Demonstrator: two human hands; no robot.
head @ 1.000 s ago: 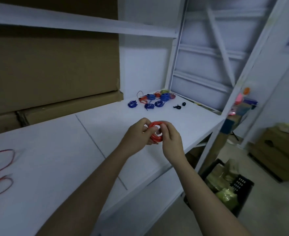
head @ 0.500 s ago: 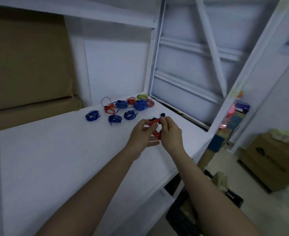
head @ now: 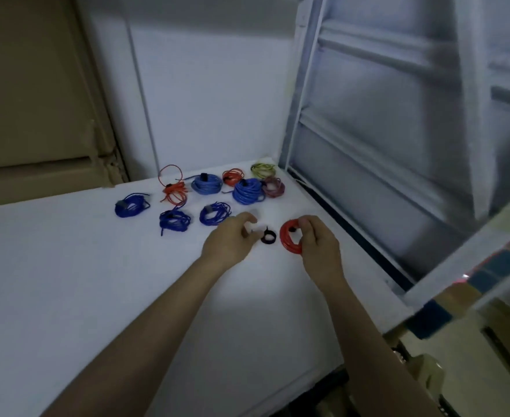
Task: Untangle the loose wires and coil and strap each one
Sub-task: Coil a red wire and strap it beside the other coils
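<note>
tabletop (head: 67, 281) first, a broad white matte slab running out to a white metal frame (head: 295, 94) on the right, with brown cardboard boxes (head: 31, 85) stacked flat against the wall at the back left. a smooth white wall panel (head: 211, 94) stands behind the far edge.

strapped coils (head: 205, 194) lie clustered near that far edge: glossy plastic-coated wire wound into small rings, several dark blue, two paler blue and fatter, a couple orange-red with one loop springing up loose, one yellow-green and one dull purple at the corner. dark bands cross some of them.

right hand (head: 316, 242) has its grip closed round the red coil (head: 289, 239), thumb and fingers curled onto the ring's right side. it is held upright on edge, just above or at the surface, i cannot tell which. the coil is a tight, neat ring of shiny red wire with a small dark spot at its top.

left hand (head: 232, 242) hovers just left of it with its grip loose and part open, fingers bent, thumb apart from them, nothing held.

black strap (head: 267, 237) sits on the white surface between the two hands, a small dark band curled into a ring with a short tail sticking up, just off the left fingertips and apart from the red ring.
</note>
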